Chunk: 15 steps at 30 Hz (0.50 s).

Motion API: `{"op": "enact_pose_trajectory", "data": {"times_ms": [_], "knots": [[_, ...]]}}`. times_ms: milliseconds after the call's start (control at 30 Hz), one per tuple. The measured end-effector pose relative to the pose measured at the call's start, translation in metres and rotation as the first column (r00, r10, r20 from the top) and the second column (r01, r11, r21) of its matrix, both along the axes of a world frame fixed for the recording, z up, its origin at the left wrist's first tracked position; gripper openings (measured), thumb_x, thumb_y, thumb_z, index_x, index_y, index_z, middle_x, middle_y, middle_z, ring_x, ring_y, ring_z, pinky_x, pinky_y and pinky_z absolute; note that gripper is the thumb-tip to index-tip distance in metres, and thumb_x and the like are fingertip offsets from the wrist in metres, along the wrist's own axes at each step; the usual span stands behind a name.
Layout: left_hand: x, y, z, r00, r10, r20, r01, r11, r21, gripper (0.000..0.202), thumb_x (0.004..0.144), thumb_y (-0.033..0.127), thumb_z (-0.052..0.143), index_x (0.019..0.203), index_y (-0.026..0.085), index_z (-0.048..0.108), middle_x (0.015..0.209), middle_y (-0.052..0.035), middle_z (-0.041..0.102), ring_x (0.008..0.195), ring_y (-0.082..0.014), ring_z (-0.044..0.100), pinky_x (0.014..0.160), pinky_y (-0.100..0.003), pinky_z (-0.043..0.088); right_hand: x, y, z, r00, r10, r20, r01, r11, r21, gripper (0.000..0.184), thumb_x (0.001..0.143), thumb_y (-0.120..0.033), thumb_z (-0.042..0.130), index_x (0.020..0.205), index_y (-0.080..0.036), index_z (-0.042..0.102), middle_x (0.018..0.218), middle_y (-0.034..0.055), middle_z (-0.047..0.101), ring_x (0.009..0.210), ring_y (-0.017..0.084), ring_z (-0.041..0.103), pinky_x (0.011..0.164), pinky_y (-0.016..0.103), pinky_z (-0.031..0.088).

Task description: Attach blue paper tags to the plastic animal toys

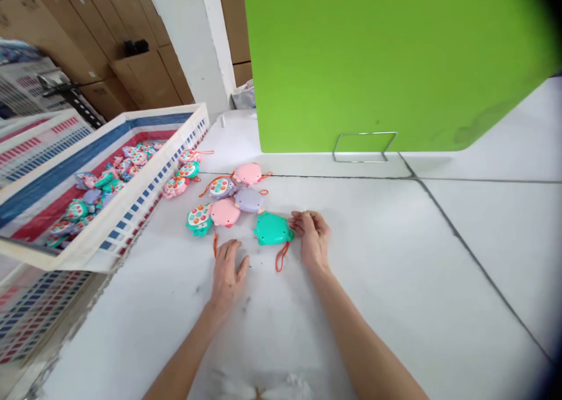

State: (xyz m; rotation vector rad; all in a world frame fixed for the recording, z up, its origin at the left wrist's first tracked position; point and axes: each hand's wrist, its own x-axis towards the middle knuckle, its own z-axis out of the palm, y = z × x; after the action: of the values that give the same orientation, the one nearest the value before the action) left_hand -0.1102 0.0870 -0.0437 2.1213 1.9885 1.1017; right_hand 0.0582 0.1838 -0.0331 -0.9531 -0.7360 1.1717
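Observation:
Several small plastic toys with orange cords lie on the white table (395,259). A green toy (272,229) lies face down nearest me, its cord trailing toward me. My right hand (312,237) rests on the table, fingers curled and touching the green toy's right edge. My left hand (228,270) lies flat on the table with fingers apart, just below a pink toy (225,212) and holding nothing. A purple toy (249,200), another pink toy (246,174) and a green button-faced toy (199,219) sit behind.
A white slatted crate (132,207) holding several more toys overhangs the table's left edge. A green partition (386,60) on a wire stand (363,148) rises at the back. Cardboard boxes (88,31) are stacked at the far left.

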Motion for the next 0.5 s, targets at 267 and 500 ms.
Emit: {"op": "enact_pose_trajectory", "data": {"times_ms": [267,500], "knots": [[0.0,-0.001,-0.001,0.999,-0.021,-0.044,0.021,1.0,0.009,0.026,0.081,0.02,0.045,0.107,0.016,0.046,0.106,-0.0106,0.051,0.102,-0.0225,0.047,0.089,-0.044,0.042,0.03,0.011,0.009,0.99,-0.138,-0.026,0.137,0.99,-0.045,0.017,0.077,-0.027,0.053,0.069,-0.015,0.047,0.057,-0.0075,0.045,0.036,0.0,0.027,0.032,0.015,0.017],[0.002,-0.003,-0.003,0.994,-0.015,-0.108,0.026,0.994,0.106,0.028,0.08,0.014,0.044,0.107,0.016,0.045,0.103,-0.0106,0.052,0.098,-0.021,0.05,0.082,-0.04,0.048,0.029,0.009,0.013,0.988,-0.152,0.031,0.153,0.986,-0.062,0.021,0.068,-0.035,0.056,0.067,-0.017,0.047,0.055,-0.0068,0.042,0.037,0.002,0.028,0.034,0.017,0.019]]}}
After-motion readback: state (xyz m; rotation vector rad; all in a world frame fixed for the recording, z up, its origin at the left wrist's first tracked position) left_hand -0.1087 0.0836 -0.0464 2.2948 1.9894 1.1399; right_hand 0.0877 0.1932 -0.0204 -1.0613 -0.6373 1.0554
